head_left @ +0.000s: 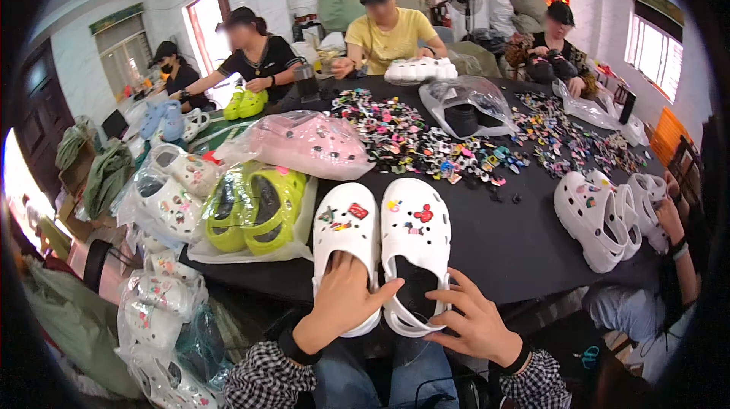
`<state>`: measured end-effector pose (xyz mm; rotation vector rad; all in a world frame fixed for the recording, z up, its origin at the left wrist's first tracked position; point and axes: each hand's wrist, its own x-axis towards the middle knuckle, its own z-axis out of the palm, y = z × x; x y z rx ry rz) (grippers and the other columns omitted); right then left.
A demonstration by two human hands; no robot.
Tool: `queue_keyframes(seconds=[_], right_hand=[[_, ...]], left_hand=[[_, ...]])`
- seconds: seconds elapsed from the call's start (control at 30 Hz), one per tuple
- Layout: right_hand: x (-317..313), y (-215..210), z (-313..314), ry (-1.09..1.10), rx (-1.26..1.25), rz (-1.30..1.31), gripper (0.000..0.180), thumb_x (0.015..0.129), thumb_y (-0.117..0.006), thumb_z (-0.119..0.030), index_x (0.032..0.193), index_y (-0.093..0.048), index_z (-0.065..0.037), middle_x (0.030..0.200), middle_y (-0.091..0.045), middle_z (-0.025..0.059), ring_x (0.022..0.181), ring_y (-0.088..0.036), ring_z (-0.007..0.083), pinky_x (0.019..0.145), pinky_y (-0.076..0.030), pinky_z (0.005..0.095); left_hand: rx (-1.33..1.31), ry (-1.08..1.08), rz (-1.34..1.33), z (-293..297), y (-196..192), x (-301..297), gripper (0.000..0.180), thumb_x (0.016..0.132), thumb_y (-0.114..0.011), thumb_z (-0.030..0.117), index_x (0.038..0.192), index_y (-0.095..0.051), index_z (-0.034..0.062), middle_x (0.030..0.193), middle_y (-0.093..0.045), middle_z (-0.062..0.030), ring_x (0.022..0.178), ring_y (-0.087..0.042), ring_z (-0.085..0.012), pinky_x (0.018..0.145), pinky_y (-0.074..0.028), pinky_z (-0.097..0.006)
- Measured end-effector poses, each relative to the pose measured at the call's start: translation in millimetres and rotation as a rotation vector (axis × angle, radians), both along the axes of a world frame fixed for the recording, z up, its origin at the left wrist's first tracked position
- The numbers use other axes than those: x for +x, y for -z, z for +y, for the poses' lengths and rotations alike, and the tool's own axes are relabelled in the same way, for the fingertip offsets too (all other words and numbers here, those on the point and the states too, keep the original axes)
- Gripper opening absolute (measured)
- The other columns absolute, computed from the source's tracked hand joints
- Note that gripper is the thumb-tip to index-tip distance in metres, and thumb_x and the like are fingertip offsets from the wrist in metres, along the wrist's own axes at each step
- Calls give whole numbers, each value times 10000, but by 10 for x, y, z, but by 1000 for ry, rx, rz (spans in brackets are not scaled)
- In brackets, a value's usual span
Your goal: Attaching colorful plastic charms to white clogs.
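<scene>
A pair of white foam clogs with colourful charms on their toes stands side by side before me at the table's near edge, toes pointing away. My left hand (340, 300) reaches into the left clog (346, 215), its fingertips hidden inside. Its thumb stretches across to the inner edge of the right clog (415, 215). My right hand (475, 321) holds the right clog's heel from the right, fingers bent at the rim and strap. Red, yellow and green charms sit on the left toe; the right toe carries a red one and several others.
Loose charms (433, 154) are heaped across the black table (487, 234). Bagged lime clogs (262, 207) and a bagged pink pair (308, 143) lie to my left, bagged white clogs (163, 204) beyond them. More white clogs (593, 219) stand at right, beside another person's hands. Several people work around the table.
</scene>
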<state>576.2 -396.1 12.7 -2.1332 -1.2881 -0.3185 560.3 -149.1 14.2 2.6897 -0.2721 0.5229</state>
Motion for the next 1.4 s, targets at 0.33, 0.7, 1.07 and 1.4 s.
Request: queue_keyframes(seconds=[0.33, 0.7, 1.07, 1.4], right_hand=[[-18, -10, -35, -37, 5, 7, 282, 721, -782, -257, 847, -581, -105, 1208, -549, 51, 1257, -404, 429, 898, -545, 462], [-9, 0, -86, -64, 80, 178, 188, 838, -677, -188, 993, -693, -81, 1182, -626, 42, 1266, -424, 361, 1002, -408, 488], [190, -430, 447, 184, 369, 102, 222, 776, -689, -35, 991, -636, -25, 1077, -633, 127, 993, -600, 311, 849, -479, 383], [382, -216, 816, 338, 297, -143, 308, 748, -677, -6, 1050, -647, -54, 1062, -590, 114, 910, -571, 293, 772, -486, 382]], left_hand=[[-217, -61, 33, -102, 69, 25, 776, 754, -709, 433, 1256, -443, -96, 1182, -502, -325, 1098, -465, -480, 957, -370, -501], [-167, -110, -126, -180, 97, -81, 618, 742, -689, 317, 1157, -529, -112, 1052, -571, -310, 985, -520, -488, 890, -395, -518], [-250, -90, -223, -231, 155, -74, 550, 745, -643, 252, 1180, -549, -72, 1093, -561, -305, 1002, -520, -477, 890, -405, -522], [-203, -151, -149, -247, 130, -131, 510, 754, -661, 295, 1093, -593, -79, 942, -622, -262, 838, -597, -422, 762, -480, -473]])
